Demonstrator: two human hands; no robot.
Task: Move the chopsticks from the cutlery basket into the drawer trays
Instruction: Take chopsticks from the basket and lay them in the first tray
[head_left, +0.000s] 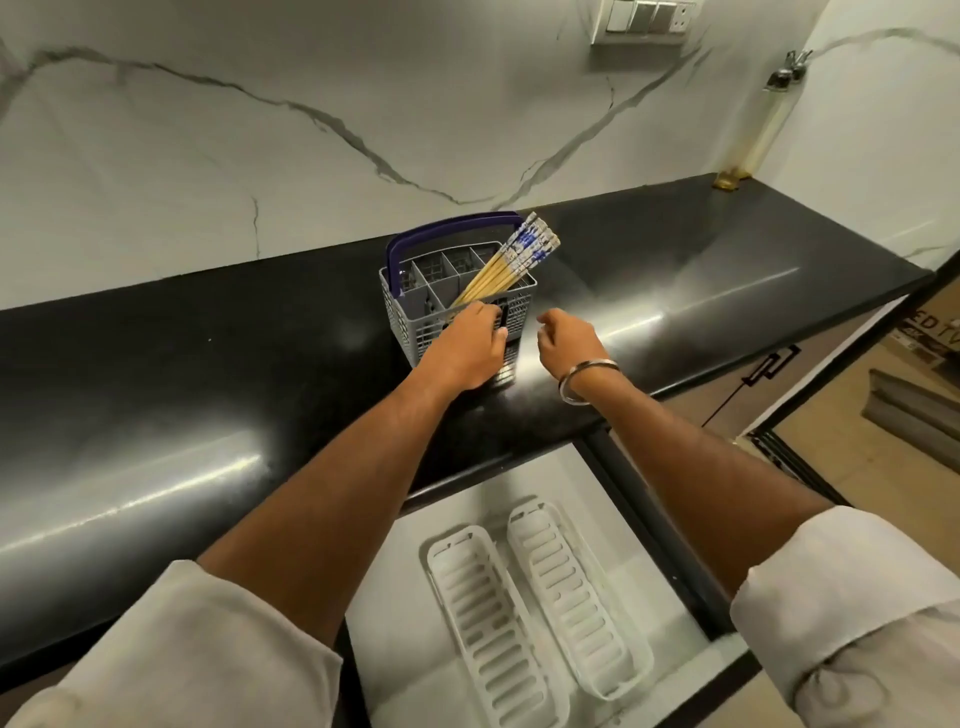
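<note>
Grey plastic basket (457, 306) with a dark blue handle (447, 228) stands on the black surface (208, 374), near the marble wall (260, 130). Chopsticks (511, 262) lean out of its right rear compartment, patterned ends up and tilted to the right. The left hand (470, 348) rests against the basket's near side, its fingers (480, 314) curled over the rim by the lower ends of the chopsticks; whether they pinch any chopstick cannot be told. The right hand (569, 345) hovers just right of the basket, apart from it, fingers loosely curled and holding nothing; a metal bangle (587, 382) sits on its wrist. Below the surface's edge a drawer (395, 597) stands open with two white slotted trays (488, 623) side by side. A glass bottle (763, 124) stands in the far right corner.
</note>
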